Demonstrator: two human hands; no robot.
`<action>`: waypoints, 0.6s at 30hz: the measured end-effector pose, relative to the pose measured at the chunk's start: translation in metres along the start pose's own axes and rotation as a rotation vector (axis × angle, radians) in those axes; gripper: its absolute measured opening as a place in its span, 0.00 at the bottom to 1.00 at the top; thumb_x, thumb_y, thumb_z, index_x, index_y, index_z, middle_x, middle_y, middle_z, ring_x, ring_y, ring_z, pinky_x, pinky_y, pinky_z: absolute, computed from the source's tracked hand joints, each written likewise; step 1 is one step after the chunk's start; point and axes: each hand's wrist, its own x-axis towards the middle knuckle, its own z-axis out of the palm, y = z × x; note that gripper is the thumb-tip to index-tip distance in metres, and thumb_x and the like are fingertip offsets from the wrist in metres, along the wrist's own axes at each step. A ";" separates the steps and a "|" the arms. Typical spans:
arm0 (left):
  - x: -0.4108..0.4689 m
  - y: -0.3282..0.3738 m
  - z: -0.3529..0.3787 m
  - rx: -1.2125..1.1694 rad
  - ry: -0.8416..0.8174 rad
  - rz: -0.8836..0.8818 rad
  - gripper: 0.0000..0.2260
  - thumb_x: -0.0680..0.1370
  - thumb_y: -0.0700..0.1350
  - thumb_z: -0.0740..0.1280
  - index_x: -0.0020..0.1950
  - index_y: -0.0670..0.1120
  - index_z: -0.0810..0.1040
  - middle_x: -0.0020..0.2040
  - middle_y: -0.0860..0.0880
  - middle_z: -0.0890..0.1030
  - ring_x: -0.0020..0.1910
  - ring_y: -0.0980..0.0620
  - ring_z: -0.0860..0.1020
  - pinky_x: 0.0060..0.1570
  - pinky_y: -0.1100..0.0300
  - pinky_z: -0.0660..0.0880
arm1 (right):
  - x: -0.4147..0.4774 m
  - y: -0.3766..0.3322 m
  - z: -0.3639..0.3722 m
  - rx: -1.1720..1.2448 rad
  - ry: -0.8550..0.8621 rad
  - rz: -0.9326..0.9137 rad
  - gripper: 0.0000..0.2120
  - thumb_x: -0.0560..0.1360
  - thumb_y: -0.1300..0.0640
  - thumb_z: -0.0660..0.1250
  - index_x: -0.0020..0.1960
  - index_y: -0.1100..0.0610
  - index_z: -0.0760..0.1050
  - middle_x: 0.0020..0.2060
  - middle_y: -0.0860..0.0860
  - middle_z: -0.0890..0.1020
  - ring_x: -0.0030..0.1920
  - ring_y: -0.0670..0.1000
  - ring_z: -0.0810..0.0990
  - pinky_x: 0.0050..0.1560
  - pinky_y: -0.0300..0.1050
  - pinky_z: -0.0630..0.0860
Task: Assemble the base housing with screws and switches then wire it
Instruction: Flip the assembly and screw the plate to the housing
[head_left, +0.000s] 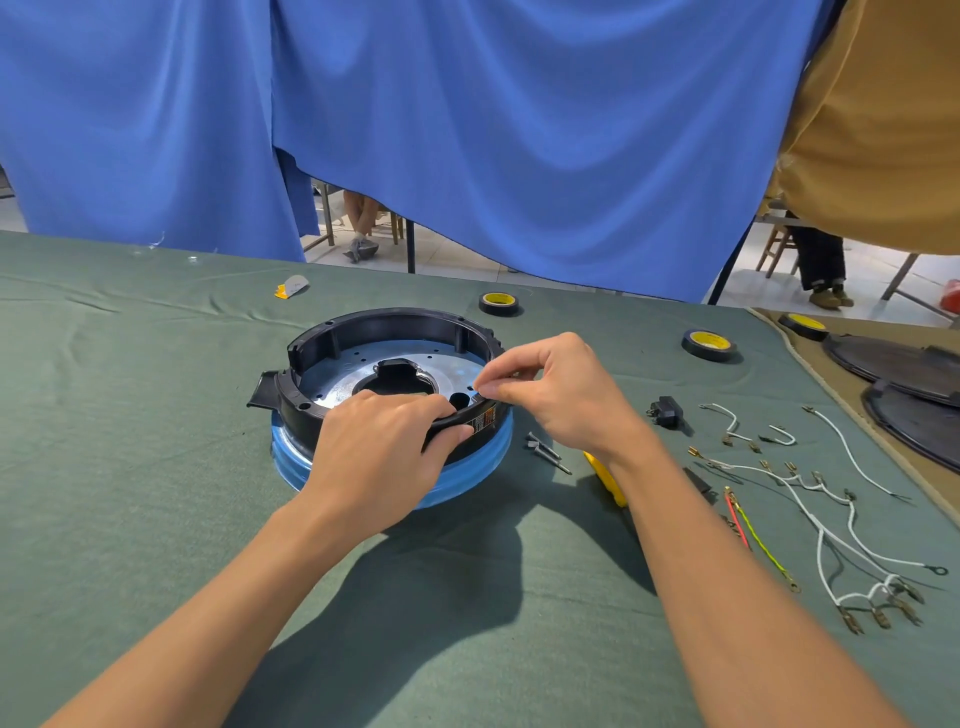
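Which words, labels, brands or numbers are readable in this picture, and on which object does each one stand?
No text can be read.
Orange, white and black sticker on the round black plastic base housing: print too small.
Yellow inner labels of the three black tape rolls: marks blurred.

1. Housing (332, 358): round black plastic ring, open side up, on the worktop left of centre; a silver metal plate with small holes and a dark central cut-out lies inside; a blue band wraps its underside; a tab projects at its left; a printed label sits on its near wall.
2. Screws (545, 449): a few grey ones, lying loose just right of the housing.
3. Switch (667, 411): small, black, right of the screws.
4. Wires (831, 519): white leads with brass terminals, plus one red and one yellow-green, spread at the far right.
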 end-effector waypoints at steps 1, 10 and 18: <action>0.000 0.001 -0.001 0.000 -0.004 0.000 0.12 0.74 0.50 0.73 0.33 0.48 0.78 0.25 0.54 0.75 0.25 0.47 0.74 0.31 0.69 0.51 | 0.000 0.001 0.000 0.000 -0.006 0.006 0.04 0.71 0.64 0.74 0.44 0.58 0.85 0.36 0.47 0.85 0.38 0.38 0.81 0.46 0.31 0.76; 0.000 0.001 -0.001 -0.018 0.011 0.004 0.10 0.74 0.49 0.74 0.35 0.49 0.79 0.26 0.55 0.75 0.25 0.48 0.73 0.30 0.69 0.52 | 0.000 -0.001 -0.010 -0.033 0.100 -0.023 0.13 0.76 0.66 0.65 0.45 0.52 0.85 0.49 0.47 0.84 0.48 0.53 0.79 0.55 0.51 0.77; 0.000 0.000 -0.001 -0.005 0.009 0.021 0.11 0.75 0.50 0.72 0.35 0.48 0.79 0.26 0.55 0.75 0.24 0.49 0.73 0.29 0.68 0.52 | 0.003 -0.002 -0.009 -0.382 -0.079 -0.064 0.20 0.77 0.68 0.59 0.46 0.48 0.85 0.55 0.42 0.79 0.57 0.45 0.68 0.62 0.53 0.70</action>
